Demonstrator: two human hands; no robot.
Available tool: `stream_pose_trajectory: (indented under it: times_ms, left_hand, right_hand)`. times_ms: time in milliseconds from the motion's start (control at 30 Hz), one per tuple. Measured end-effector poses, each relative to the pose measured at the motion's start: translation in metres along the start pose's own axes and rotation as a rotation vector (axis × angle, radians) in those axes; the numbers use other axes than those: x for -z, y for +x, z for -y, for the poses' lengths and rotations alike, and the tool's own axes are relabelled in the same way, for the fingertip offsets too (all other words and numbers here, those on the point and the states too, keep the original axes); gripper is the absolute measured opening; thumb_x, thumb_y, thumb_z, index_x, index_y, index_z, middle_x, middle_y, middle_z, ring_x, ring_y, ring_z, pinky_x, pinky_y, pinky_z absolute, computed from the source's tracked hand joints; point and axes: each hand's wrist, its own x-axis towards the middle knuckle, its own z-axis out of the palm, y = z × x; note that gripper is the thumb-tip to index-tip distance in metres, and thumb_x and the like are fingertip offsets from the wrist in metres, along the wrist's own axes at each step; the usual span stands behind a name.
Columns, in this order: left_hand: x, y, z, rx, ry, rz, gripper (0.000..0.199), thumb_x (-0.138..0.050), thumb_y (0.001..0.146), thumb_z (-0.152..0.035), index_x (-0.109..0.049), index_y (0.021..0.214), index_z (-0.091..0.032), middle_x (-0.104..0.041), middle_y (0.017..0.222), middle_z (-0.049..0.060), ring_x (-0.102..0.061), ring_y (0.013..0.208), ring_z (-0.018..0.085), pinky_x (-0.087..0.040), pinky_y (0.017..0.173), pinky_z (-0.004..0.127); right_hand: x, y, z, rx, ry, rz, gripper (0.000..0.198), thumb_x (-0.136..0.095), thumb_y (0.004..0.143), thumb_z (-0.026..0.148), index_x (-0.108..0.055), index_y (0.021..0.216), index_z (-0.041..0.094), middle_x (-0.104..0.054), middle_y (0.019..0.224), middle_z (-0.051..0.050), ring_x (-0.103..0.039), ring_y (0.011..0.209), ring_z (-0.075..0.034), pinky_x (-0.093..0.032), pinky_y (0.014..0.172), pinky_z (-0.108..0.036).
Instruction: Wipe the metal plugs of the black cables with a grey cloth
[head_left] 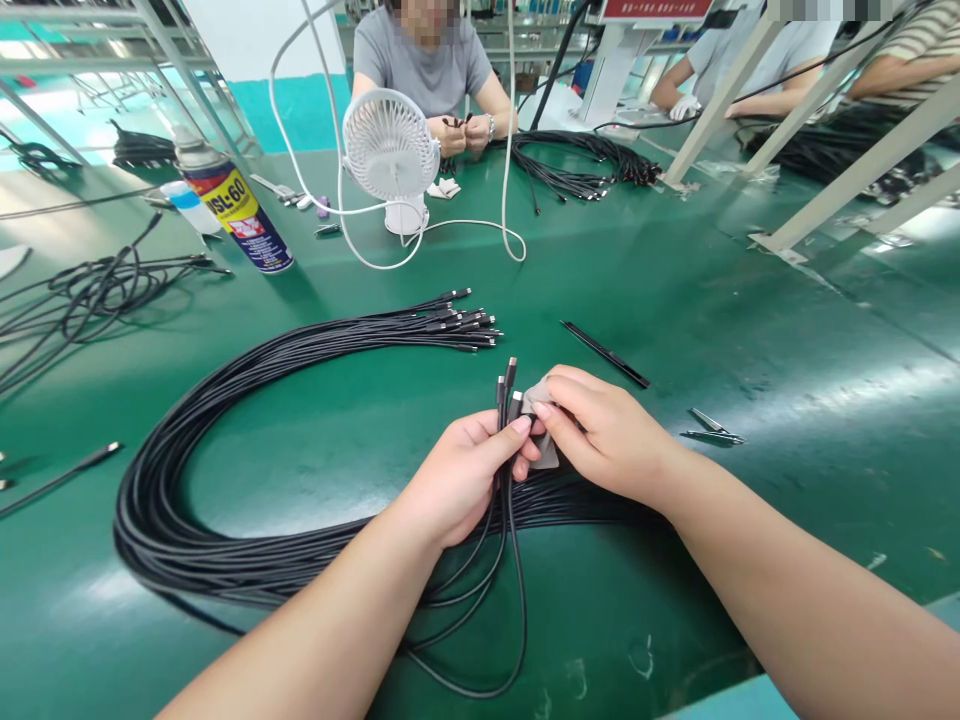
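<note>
The left hand (466, 470) closes around a few black cables (511, 376), its thumb pressed against them and its other fingers curled beneath; three plugs stand upright above the grip, each a smooth dark sleeve with a bright metal tip, while the cords hang below in loose, rounded loops. The right hand (611, 430) pinches a soft, creased grey cloth (546, 457) between thumb and forefinger, just beside the plugs. Both hands are above a glossy green table (690, 320), whose surface returns broad white reflections. Behind and to the left of the held cables, a thick bundle (154, 480) of similar cords lies in a wide U-shape, its strands nearly parallel, its plugs clustered at the far end. Beyond the right hand rest a slim, straight black tool (604, 354) and small metal snips (714, 430) with narrow blades. Farther back stand a white plastic fan (391, 150) with a round, ribbed grille and a tilted-looking cylindrical spray can (241, 208) with a yellow and dark blue label; a smooth white cord (517, 248) curls beside the fan.
</note>
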Motion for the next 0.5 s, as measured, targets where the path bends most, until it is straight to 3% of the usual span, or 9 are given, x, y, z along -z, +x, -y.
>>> stream_pose_trajectory:
  times_ms: [500]
  left_hand:
    - [-0.0019,0.0003,-0.0004,-0.013,0.0,0.001,0.026,-0.079,0.074,-0.035,-0.068,0.074,-0.011,-0.061,0.067,0.001,-0.049,0.056,0.007,-0.035,0.059,0.024]
  right_hand:
    - [-0.0002,0.0006,0.0004,0.025,-0.016,-0.017,0.019,-0.043,0.097,0.015,-0.049,0.079,0.02,-0.053,0.077,-0.001,-0.051,0.066,-0.012,-0.04,0.061,-0.024]
